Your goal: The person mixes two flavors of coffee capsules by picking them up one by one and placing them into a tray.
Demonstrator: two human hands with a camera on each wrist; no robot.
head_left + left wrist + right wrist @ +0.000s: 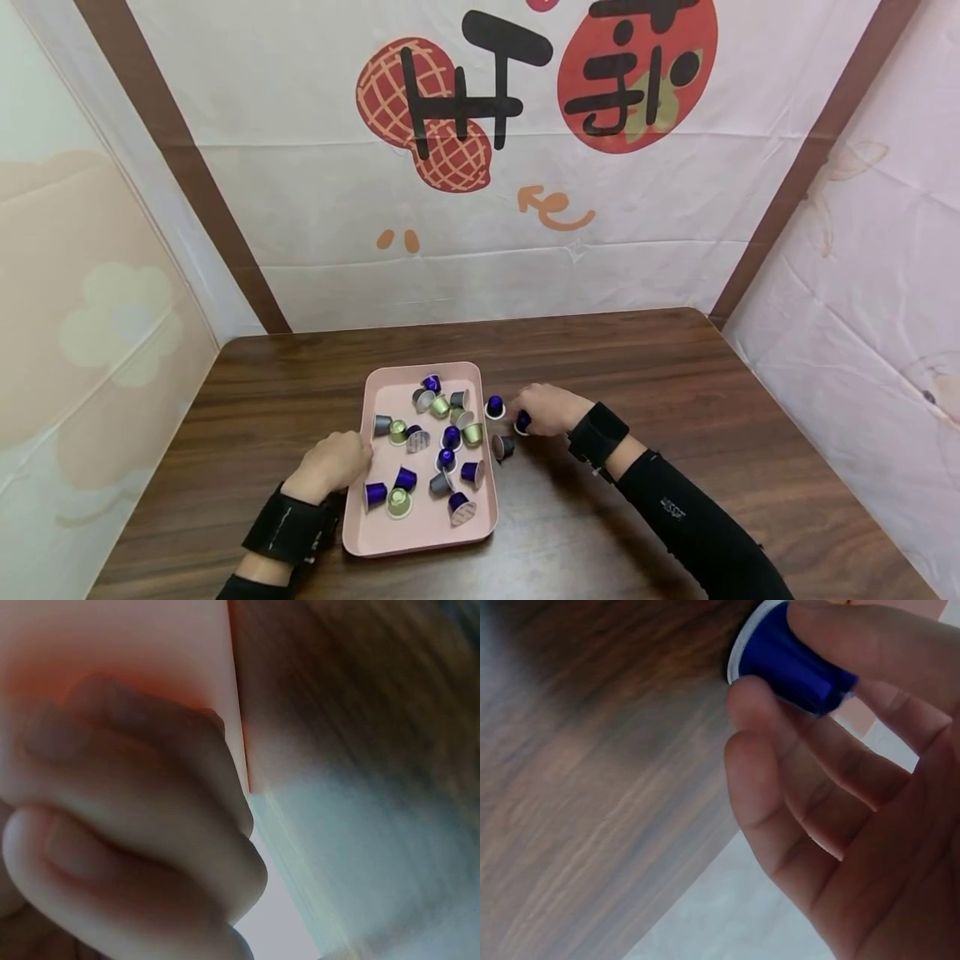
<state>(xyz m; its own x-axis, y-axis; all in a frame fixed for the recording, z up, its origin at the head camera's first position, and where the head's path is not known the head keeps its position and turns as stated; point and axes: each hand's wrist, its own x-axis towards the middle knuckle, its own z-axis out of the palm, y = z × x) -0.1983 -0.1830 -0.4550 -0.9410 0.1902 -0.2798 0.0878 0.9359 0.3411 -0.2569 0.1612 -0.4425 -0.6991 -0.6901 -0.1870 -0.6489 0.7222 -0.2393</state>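
My right hand is over the table just right of the pink tray. Between its thumb and fingers it pinches a dark blue coffee capsule with a pale rim, which is low by the tabletop in the head view. Another blue capsule stands rim-down between that hand and the tray, and a grey capsule lies on its side nearer me. My left hand grips the left edge of the pink tray with curled fingers. Blue, green and grey capsules are scattered in the tray, some upright, some tipped over.
The brown wood-grain table extends around the tray on all sides. A white printed cloth hangs behind its far edge, and further pale cloths hang at left and right.
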